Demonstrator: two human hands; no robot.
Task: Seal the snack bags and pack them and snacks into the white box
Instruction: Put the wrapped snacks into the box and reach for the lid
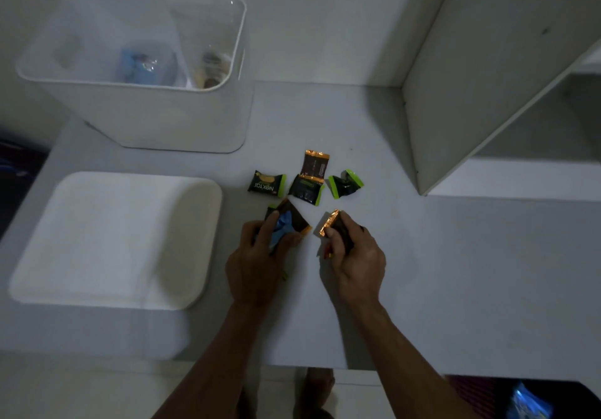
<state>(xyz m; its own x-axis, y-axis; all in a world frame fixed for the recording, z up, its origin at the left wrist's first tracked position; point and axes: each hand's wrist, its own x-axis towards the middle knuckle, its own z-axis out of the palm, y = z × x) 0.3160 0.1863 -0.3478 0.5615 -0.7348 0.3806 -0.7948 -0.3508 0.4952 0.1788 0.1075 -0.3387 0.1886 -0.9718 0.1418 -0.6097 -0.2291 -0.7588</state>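
My left hand (pixel 260 256) grips a bundle of small snack packets (pixel 287 222): a blue one, a dark one with an orange edge, and a green-edged one underneath. My right hand (pixel 353 252) is closed on a dark packet with an orange end (pixel 331 223). Just beyond my hands, loose packets lie on the table: a green-edged Nextar packet (pixel 266 184), a second green-edged one (pixel 305 189), an orange-edged one (pixel 313 163) and a crumpled green-edged one (pixel 345 184). The open white box (pixel 182 116) stands at the far left with clear bags of snacks inside.
A white lid (pixel 113 239) lies flat at the left, in front of the box. A white shelf unit (pixel 455 93) rises at the right. The table's front edge (pixel 309 366) runs just below my forearms. A blue packet (pixel 528 402) lies on the floor, bottom right.
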